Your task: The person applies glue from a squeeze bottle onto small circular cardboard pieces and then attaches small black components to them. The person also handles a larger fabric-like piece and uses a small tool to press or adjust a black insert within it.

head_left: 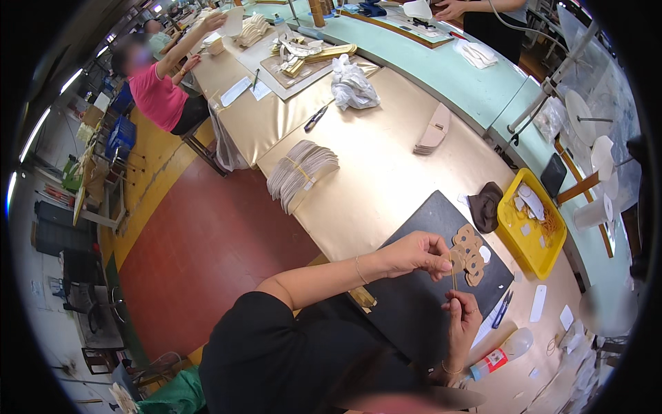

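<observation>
Over a black mat (414,317), my left hand (420,254) pinches the upper end of a thin tan strip (454,277), which may be a stretched rubber band. My right hand (462,324) is closed at the strip's lower end, nearer to me. Just beyond my fingers lies a loose pile of brown cut-out pieces (469,247) with dark round spots or holes. A small white piece (485,254) rests against that pile. To the right of my right hand are blue-handled thread snips (503,309) and a clear bottle (502,355) with a red label, lying on its side.
A yellow tray (536,257) holds rubber bands and scraps, beside a dark brown cloth (485,207). Banded pale pieces (302,172), a pink-beige stack (433,130), a crumpled white bag (354,84) and a cutter (316,119) lie farther off. A person in pink (160,100) works far left.
</observation>
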Demonstrator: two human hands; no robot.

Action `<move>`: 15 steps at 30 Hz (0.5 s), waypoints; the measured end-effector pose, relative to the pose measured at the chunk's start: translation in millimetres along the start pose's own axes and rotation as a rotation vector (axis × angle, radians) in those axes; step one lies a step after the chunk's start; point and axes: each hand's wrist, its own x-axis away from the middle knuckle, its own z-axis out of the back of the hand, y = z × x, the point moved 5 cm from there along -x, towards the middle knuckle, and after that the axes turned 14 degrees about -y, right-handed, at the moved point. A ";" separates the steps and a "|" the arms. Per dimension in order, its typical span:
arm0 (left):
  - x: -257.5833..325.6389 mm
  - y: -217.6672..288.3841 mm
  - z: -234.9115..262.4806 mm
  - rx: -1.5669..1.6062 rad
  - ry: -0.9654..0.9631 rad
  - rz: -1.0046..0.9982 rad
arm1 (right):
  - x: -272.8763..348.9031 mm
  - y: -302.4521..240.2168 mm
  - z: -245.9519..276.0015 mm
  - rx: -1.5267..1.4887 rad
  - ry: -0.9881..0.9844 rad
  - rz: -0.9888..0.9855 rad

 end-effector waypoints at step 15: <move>-1.0 -10.5 -6.6 0.118 -0.005 -0.075 | 0.0 9.4 2.2 -0.546 0.079 0.139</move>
